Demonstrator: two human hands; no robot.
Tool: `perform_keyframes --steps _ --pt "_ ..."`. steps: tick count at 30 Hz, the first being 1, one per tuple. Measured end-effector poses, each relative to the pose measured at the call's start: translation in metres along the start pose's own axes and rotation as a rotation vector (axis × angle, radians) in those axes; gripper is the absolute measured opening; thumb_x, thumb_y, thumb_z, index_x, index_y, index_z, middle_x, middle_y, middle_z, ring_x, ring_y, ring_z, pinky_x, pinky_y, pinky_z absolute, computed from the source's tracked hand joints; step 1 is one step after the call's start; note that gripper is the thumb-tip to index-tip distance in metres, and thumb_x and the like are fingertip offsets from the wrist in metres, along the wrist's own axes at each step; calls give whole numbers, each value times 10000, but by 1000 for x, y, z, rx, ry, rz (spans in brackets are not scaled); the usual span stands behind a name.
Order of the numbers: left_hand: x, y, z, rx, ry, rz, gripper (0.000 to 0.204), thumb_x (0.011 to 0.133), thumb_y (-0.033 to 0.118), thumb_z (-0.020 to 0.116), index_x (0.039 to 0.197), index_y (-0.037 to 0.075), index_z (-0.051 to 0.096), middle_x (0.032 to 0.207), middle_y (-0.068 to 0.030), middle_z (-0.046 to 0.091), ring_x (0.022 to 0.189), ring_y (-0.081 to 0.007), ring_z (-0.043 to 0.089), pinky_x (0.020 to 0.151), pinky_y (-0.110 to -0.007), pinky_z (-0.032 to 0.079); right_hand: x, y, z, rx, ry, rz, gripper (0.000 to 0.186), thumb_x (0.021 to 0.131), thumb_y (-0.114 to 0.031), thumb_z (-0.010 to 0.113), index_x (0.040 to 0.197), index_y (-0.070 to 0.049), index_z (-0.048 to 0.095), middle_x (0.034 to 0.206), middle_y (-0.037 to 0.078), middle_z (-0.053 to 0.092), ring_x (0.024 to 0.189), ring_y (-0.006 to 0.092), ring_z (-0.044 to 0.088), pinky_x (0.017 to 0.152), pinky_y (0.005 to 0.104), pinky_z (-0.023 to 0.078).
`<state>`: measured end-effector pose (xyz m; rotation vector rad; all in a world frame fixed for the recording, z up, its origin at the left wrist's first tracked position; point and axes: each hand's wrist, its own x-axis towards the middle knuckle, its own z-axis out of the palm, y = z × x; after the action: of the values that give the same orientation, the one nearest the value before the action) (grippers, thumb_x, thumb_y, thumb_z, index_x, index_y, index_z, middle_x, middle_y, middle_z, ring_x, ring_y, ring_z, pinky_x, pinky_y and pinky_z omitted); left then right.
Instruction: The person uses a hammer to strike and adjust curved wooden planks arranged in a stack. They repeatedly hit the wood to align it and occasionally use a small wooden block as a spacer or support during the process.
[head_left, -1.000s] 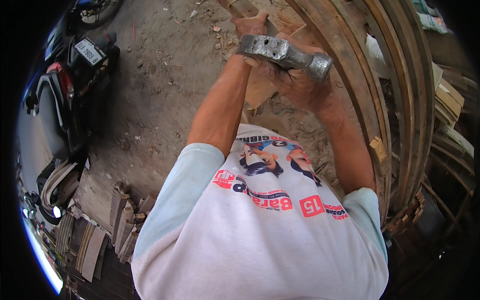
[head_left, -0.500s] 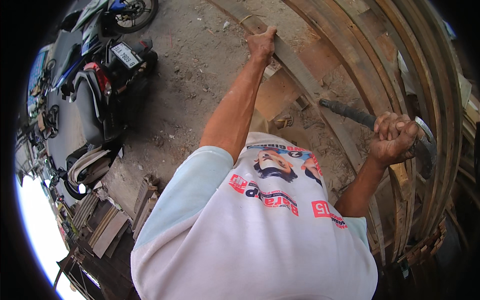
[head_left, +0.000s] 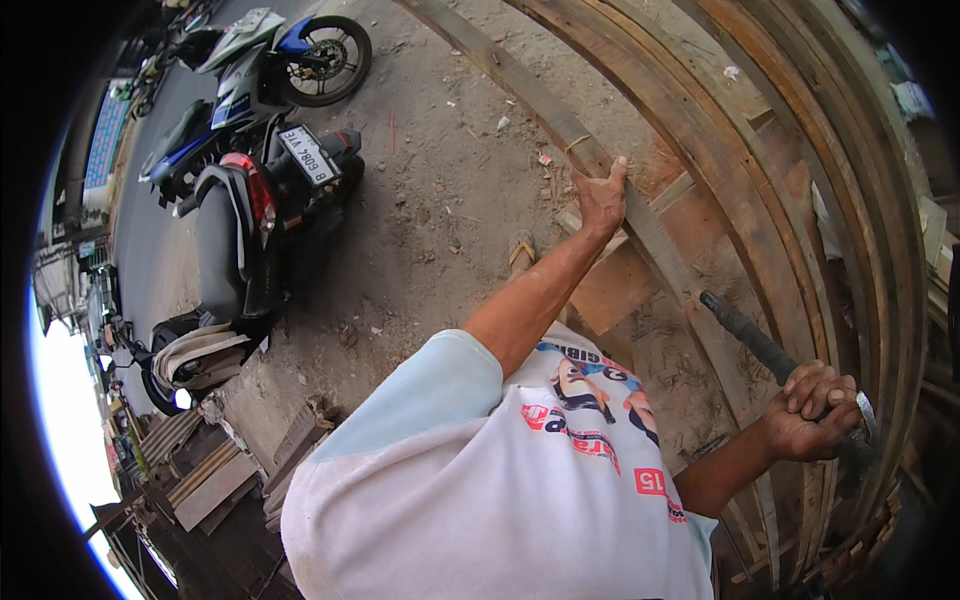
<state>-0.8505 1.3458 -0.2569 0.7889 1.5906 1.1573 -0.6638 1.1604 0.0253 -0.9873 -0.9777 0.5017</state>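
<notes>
Clenched the fingers of the right hand [head_left: 808, 412] around the hammer [head_left: 748, 339] close to its head [head_left: 867, 416], presumably for control. Set the left hand [head_left: 600, 200] on the long plank [head_left: 520, 85] beside other boards [head_left: 660, 105], apparently for steadying; could not tell its finger closure from this angle.

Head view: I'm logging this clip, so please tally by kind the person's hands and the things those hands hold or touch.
Bare hands: 2, left hand and right hand
Hammer: 1, in the right hand
Wooden plank: 1, at the left hand
Total: 4
</notes>
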Motion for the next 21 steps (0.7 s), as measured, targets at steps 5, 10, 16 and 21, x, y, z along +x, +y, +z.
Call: perform_keyframes --steps 5,10,16,21 --pt "29 -12 -51 -11 -309 -57 1140 871 639 731 1506 -132 181 1374 -296 516 1295 -397 524 1120 -457 397 -31 81 93 -374 121 42 275 1074 -269 554 937 -31 556 703 38 484 560 115 458 546 296 437" --pt "90 -29 -122 153 -745 -299 970 947 667 613 1451 -132 394 1203 -271 637 1095 -341 656 920 -437 535 -31 154 121 -427 157 116 317 1070 -318 586 1016 -6 570 838 75 556 730 165 560 698 363 520" --pt "143 -92 -248 720 -614 -112 919 939 666 611 1422 -109 509 1038 -277 724 1072 -337 702 918 -427 567 -52 200 145 -533 66 300 315 1052 -306 632 994 1 591 804 63 568 650 130 520 592 312 478" --pt "49 71 -245 326 -948 -54 1050 829 767 671 1500 -17 474 1292 -251 652 1209 -358 635 1048 -448 498 -98 132 190 -606 -39 691 361 1018 -349 672 973 4 606 736 44 558 548 100 488 468 291 399"
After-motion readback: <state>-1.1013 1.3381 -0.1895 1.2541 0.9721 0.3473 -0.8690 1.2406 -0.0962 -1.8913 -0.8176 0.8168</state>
